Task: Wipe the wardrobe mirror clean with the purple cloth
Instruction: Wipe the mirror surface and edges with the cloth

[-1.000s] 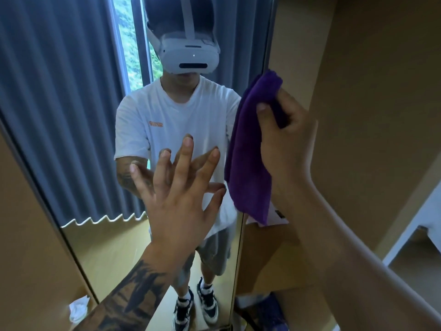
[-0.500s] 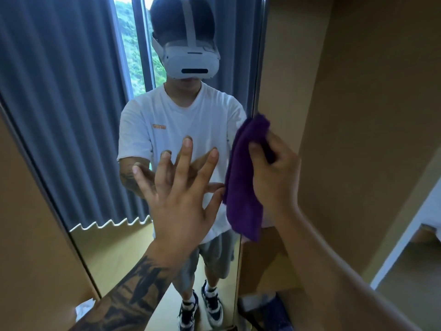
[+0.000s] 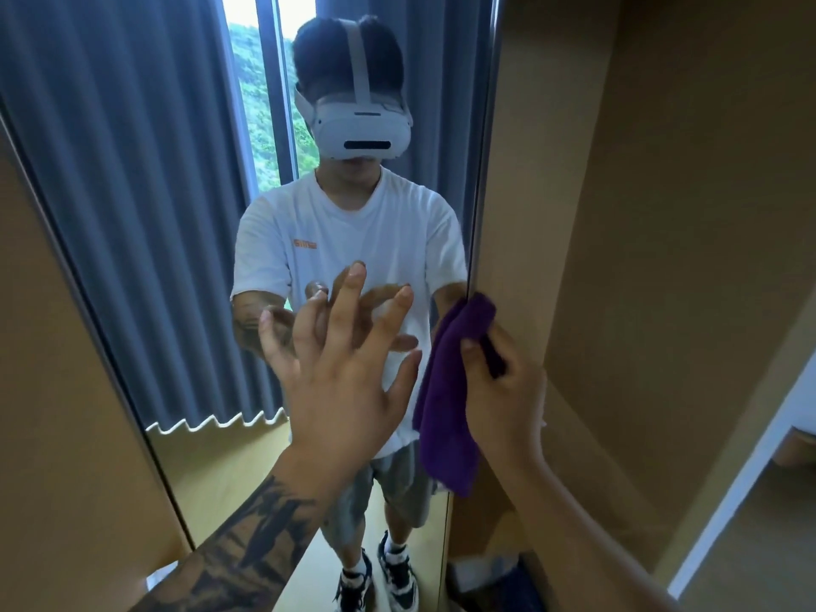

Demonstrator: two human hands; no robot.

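Head view, one frame. Tall frameless wardrobe mirror [image 3: 185, 258] fills the left and centre of the frame; its right edge runs top to bottom just right of centre, bordered by a tan wooden wardrobe panel [image 3: 662, 214].

Left hand [image 3: 349, 390], centre frame: fingers straight and spread, holding nothing. The palm faces the glass and the fingertips appear to meet their reflection, so it is probably braced flat on the mirror.

Right hand [image 3: 503, 390], right of centre: fingers and thumb curled round the upper part of the soft purple microfibre cloth [image 3: 446, 413]. The cloth hangs downward from the grip, long axis near vertical, lower end loose below the hand. It lies against the mirror's right edge, roughly mid-height in the frame; firm contact with the glass is likely but cannot be confirmed.

Key relation: the unwiped glass lies left of and below the cloth, and the braced left hand sits just beside it on that side. Judgement: a downward stroke along the edge is unobstructed; a leftward sweep would meet the left hand first.

Reflected in the mirror: grey pleated curtains [image 3: 132, 192].
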